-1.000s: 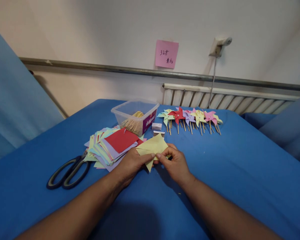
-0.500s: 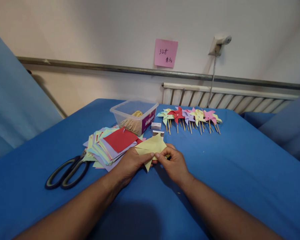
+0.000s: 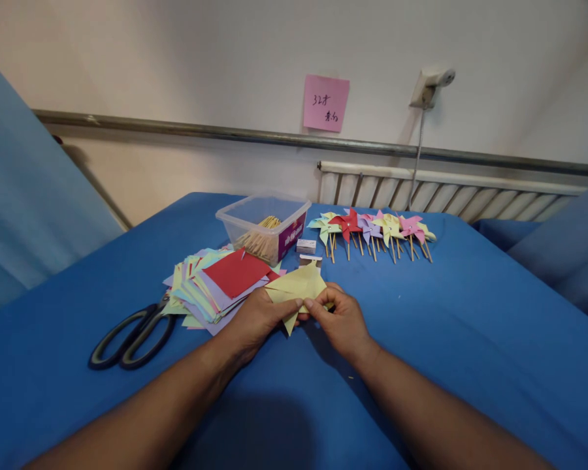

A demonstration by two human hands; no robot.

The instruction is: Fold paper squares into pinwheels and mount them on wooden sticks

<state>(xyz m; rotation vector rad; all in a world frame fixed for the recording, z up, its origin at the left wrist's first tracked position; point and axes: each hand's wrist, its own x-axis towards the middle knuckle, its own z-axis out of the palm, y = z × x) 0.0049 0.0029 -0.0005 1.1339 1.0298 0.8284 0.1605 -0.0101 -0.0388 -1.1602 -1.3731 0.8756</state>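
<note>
Between my two hands is a sheet of yellow paper (image 3: 298, 283), with slits cut in it and a pointed flap hanging down. My left hand (image 3: 262, 314) pinches its left side, thumb on top. My right hand (image 3: 340, 320) grips the right side, and both thumb tips nearly meet on the paper's lower part. The fingers underneath are mostly hidden. Just left of my left hand lies a pile of coloured paper (image 3: 200, 294) topped by a red sheet (image 3: 236, 271). Black-handled scissors (image 3: 134, 334) rest left of the pile, their blades hidden under it.
Behind the pile stands a clear plastic tub (image 3: 230, 225) holding wooden sticks (image 3: 259, 239). Small boxes (image 3: 306, 246) sit beside it. Finished paper pinwheels (image 3: 370, 230) on sticks lie in a row at the back right of the blue-covered table (image 3: 470, 339). A radiator (image 3: 392, 190) is behind.
</note>
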